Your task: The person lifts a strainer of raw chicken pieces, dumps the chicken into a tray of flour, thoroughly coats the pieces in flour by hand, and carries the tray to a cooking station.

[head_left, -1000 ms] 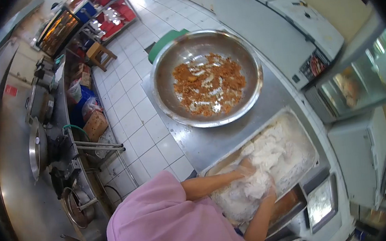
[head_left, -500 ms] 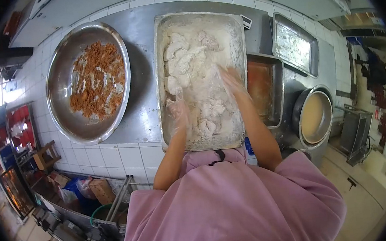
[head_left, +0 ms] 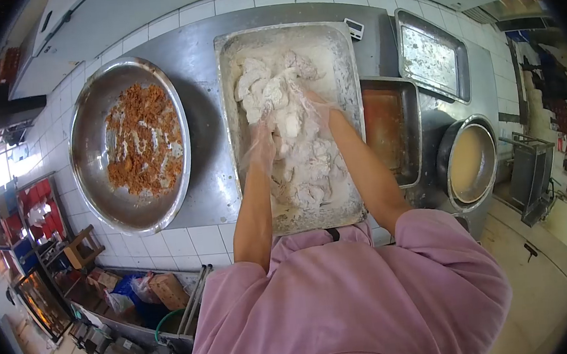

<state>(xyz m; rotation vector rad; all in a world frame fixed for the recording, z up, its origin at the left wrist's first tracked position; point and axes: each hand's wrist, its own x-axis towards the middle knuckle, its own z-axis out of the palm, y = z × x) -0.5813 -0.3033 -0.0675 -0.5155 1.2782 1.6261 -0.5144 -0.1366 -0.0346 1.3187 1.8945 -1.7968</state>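
A deep metal tray (head_left: pixel 225 101) in the middle of the steel table holds white flour and several flour-coated pieces (head_left: pixel 252 75). My left hand (head_left: pixel 263 141), in a clear plastic glove, is at the tray's left side, touching floured pieces. My right hand (head_left: pixel 311 107), also gloved, reaches into the flour from the right, across from the left one. White clumps lie between the two hands. The fingers of both are hidden by flour, glove and pieces, so their grip cannot be made out. More coated pieces (head_left: pixel 312 191) lie near the tray's front.
Left of the tray is a large metal bowl (head_left: pixel 182 138) with orange-brown crumbly food. To the right are a tray with reddish liquid (head_left: pixel 383 124), a shallow metal tray (head_left: pixel 429 56) and a bowl of yellowish liquid (head_left: pixel 468 164). A small device (head_left: pixel 354 28) sits behind.
The view has swung round to face the tray. Since half a second ago, both hands have come closer together over the pieces, the right one moving inward, and white clumps now lie heaped between them.
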